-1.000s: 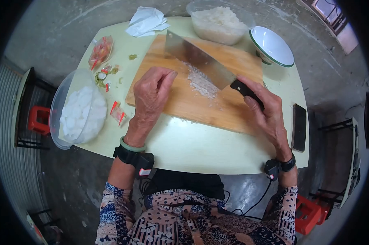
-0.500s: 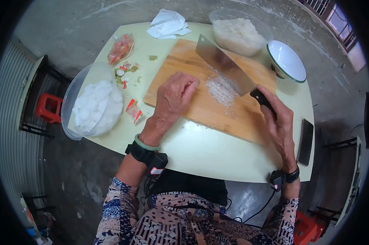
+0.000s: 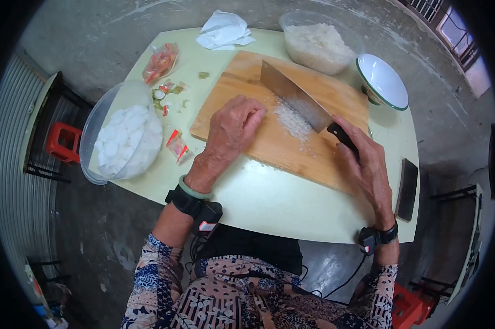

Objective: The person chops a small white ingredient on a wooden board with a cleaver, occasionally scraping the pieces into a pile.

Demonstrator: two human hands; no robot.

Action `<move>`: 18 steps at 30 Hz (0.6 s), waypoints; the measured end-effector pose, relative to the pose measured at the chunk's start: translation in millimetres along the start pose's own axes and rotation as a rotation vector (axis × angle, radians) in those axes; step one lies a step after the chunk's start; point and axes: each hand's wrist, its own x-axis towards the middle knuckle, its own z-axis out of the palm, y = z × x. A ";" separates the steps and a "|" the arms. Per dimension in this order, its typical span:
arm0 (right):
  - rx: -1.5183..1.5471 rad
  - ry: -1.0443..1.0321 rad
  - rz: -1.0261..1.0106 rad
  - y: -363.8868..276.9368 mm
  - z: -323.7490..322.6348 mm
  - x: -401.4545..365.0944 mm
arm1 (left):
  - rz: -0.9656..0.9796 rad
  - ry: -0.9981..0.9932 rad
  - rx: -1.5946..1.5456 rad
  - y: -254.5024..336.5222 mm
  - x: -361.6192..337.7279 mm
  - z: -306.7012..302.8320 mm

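Observation:
My right hand [image 3: 364,159] is wrapped round the black handle of a cleaver [image 3: 296,96]. The cleaver's blade stands over the wooden cutting board [image 3: 324,164], along the right edge of a heap of chopped white bits [image 3: 292,122]. My left hand [image 3: 235,125] rests at the board's left part with its fingers curled in; whether they hold anything is hidden. Some small white crumbs lie near the board's front edge.
Around the board are a clear bowl of white slices [image 3: 128,140], a clear tub of shredded white food [image 3: 319,46], an enamel bowl [image 3: 383,79], white cloth or tissue [image 3: 224,30], a plastic bag [image 3: 161,62], torn wrappers [image 3: 176,145] and a phone [image 3: 407,189].
The cleaver and my right hand have shifted slightly left, bringing the blade nearer to the chopped heap. My left hand has barely moved.

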 end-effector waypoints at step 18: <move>0.061 0.190 -0.098 8.9 4.4 0.2 | 0.006 -0.014 0.038 -1.5 0.5 -0.4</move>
